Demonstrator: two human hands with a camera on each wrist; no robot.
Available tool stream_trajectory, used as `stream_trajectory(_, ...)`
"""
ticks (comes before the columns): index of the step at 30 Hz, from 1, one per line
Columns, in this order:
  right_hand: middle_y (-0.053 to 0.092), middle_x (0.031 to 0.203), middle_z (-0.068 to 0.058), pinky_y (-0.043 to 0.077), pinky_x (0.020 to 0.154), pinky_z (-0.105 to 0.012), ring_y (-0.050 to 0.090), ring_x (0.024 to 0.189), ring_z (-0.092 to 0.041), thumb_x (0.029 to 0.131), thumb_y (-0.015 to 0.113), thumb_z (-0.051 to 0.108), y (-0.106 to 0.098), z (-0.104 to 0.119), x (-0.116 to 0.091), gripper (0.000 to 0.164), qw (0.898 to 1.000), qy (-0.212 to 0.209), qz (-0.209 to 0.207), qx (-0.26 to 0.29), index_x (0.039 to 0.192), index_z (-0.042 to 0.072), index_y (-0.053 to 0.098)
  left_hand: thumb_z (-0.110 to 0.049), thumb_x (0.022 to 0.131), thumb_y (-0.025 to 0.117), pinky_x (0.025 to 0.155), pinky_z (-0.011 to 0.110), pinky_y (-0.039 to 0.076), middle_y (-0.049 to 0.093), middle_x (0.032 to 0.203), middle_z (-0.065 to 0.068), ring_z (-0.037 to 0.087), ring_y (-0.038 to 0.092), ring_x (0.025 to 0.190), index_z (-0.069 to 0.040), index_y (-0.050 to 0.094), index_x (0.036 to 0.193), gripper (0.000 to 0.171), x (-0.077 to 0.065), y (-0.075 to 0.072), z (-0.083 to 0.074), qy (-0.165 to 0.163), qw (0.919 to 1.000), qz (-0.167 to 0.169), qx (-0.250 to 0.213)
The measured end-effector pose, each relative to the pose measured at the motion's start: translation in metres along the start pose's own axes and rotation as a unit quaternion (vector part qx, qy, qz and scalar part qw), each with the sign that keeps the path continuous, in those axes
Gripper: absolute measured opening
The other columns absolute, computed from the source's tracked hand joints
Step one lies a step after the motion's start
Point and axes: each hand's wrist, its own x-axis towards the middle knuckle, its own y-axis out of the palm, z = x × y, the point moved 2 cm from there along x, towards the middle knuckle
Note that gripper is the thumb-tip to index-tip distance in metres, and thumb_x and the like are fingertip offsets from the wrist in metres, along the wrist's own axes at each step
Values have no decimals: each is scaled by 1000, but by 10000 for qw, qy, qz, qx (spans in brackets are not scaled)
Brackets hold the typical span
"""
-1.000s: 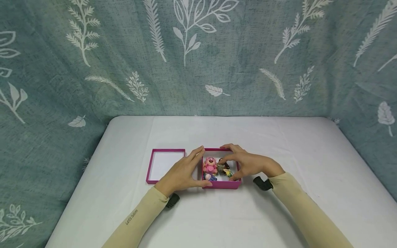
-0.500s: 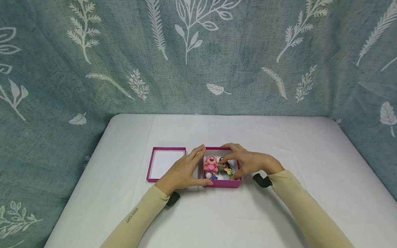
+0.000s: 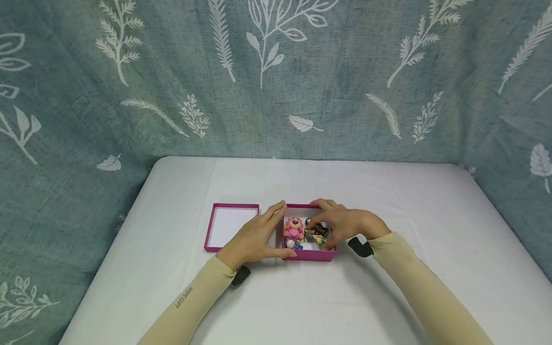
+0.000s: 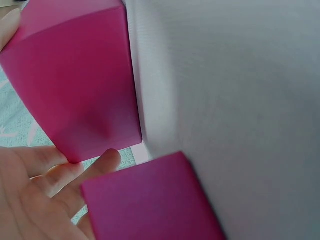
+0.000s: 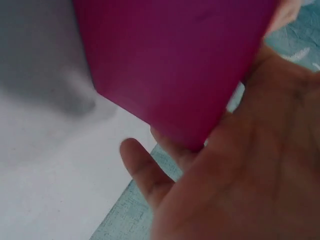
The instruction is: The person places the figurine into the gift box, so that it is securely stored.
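Observation:
A magenta box with white inside stands on the table. In it lie a pink bear figure, a blue-and-white figure in front of that, and a dark-haired toy figure beside a yellow-green one at the right. My left hand grips the box's left side, thumb at the front wall and fingers at the back corner. My right hand reaches over the right wall; its thumb and index finger are curled in around the right-hand figures, others by the back wall. Exact contact is partly hidden.
Left of the box lies a magenta-rimmed white lid, partly behind my left hand. A white cloth covers the table. A green leaf-patterned curtain hangs behind and at both sides.
My right thumb and index finger shift slightly among the figures, and the dark-haired figure shows more at the right. The left hand keeps its place on the box.

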Motion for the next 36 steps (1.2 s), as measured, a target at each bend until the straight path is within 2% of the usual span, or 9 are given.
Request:
stream_trajectory(15,32,149,-15,34,104,-66,29,138,-41,70,89,25,8,4,4,54,9980,208,-481,-363,121,25,70,-74,73,67,114,47,38,22,163,2,26,42,140,-11,21,157,115,-1,-2,0,-91,9999,45,-105)
stream_trajectory(23,29,151,-14,33,106,-66,30,137,-40,73,87,26,7,2,4,57,9988,222,-305,-312,126,23,66,-74,73,68,112,47,39,23,163,3,27,44,138,-11,21,157,115,-1,-2,-2,-93,9999,36,-115)
stream_trajectory(28,27,152,-13,33,105,-66,31,136,-39,73,85,27,7,0,5,55,9992,218,-191,-280,125,25,66,-73,73,68,113,47,39,22,163,2,27,43,139,-10,21,157,115,-1,-2,-2,-91,9999,37,-113)
stream_trajectory(36,28,152,-15,33,104,-67,30,136,-40,73,85,25,5,0,3,53,9995,19,-259,-200,124,24,68,-74,74,68,114,47,37,21,164,1,27,43,139,-12,20,157,115,-1,-2,-2,-129,9998,90,-122)
